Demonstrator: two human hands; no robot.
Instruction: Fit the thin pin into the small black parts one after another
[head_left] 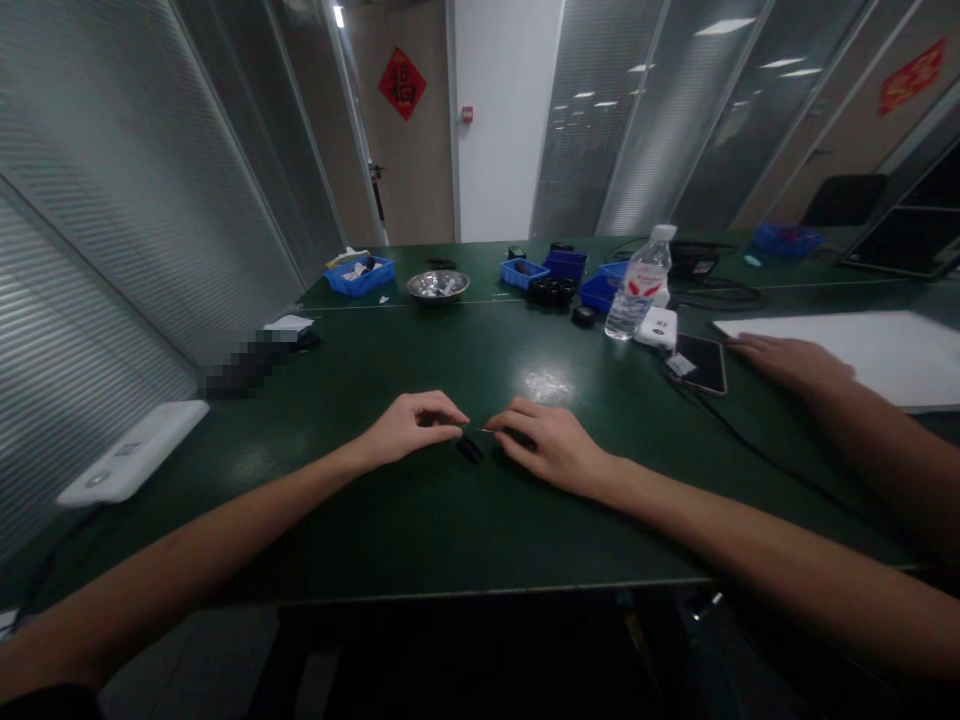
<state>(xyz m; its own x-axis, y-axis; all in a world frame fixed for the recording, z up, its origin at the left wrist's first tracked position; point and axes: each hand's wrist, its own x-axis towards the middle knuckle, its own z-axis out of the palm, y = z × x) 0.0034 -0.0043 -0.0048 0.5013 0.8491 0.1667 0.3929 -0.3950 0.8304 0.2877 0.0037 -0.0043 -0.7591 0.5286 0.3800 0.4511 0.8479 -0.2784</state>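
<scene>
A person's left hand (405,428) and right hand (559,446) flank a small black part (470,450) lying on a green surface (360,540). The right hand's grip is clamped on a slim tool (525,438), its thin tip near the part; the left's fingertips nearly meet, though whether they hold anything cannot be told. Beyond the part, rightward, stands a bottle (641,290), its red-marked label too small to read; beyond it, leftward, a red diamond sign (403,84) reads “福.”
</scene>
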